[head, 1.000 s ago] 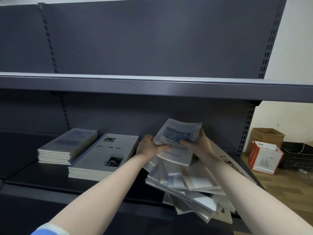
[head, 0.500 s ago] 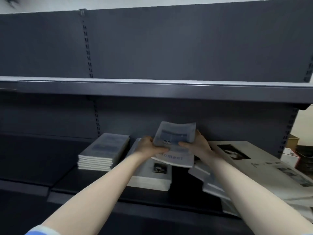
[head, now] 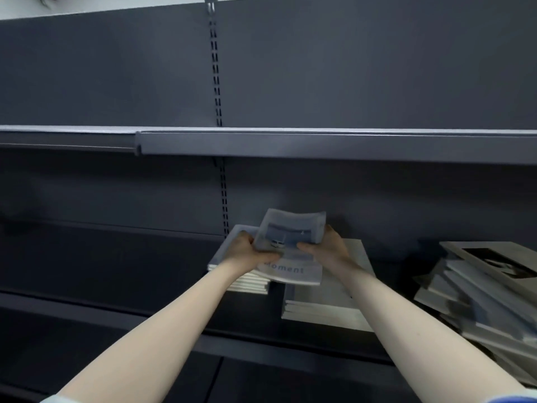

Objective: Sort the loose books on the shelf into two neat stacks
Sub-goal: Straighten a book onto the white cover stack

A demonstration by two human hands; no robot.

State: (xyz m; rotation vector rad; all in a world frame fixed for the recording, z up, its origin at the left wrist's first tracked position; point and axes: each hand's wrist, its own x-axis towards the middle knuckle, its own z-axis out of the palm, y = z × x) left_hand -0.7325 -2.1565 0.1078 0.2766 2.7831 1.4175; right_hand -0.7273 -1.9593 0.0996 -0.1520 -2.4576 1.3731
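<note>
Both hands, left grip [head: 247, 251] and right grip [head: 325, 248], clutching blurred "moment" booklet [head: 290, 245], half hiding small stack [head: 250, 282]

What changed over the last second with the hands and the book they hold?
Both hands, left hand and right hand, carried the "Moment" book leftward from above the messy pile to over the small stack. Grip unchanged; the large stack stayed put.

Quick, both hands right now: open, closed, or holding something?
Left hand: closed, grip on the left edge of the "moment" book.
Right hand: closed, grip on the same book's right edge.
</note>
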